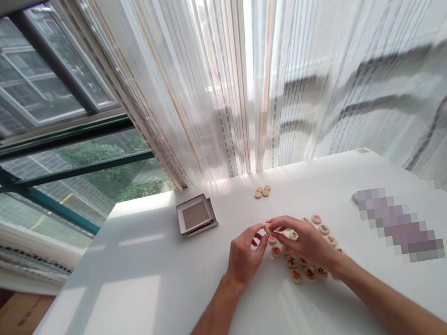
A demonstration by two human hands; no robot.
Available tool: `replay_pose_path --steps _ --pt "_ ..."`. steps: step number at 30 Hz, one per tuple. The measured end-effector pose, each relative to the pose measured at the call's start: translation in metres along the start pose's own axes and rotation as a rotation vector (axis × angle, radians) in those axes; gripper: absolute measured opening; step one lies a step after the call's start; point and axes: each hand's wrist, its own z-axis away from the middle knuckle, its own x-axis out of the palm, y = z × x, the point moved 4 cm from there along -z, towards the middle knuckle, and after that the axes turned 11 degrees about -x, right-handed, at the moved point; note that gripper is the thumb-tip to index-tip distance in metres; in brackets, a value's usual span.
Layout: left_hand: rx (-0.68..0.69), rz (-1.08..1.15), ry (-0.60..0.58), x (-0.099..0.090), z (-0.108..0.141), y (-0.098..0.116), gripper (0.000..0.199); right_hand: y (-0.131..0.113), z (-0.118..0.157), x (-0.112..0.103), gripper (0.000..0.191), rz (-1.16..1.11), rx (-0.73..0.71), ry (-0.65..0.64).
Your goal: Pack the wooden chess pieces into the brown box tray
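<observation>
Between the fingertips of both my hands is a round wooden Chinese chess piece (268, 228). My left hand (245, 255) pinches it from the left, and my right hand (299, 239) holds it from the right. Beneath and around my right hand lie several Chinese chess pieces (295, 275) with red or black characters, set out in rough rows on the white table (177, 308). My right hand and wrist hide some of them. Farther back sits a small cluster of plain-looking wooden pieces (262, 192), their markings not visible.
An open shallow box (195, 215) stands at the back left of the table. A pixelated, blurred object (400, 222) lies to the right. Sheer striped curtains (210, 80) hang behind the table, beside a window (25, 74). A cardboard box (14, 316) is at the lower left.
</observation>
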Motion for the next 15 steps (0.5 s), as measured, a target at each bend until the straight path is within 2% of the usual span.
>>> replay_pose_path --steps 15 --pt "-0.010 0.066 -0.027 -0.0023 -0.0006 0.0039 0.025 -0.0016 0.0003 0.0004 0.015 0.047 -0.047 -0.009"
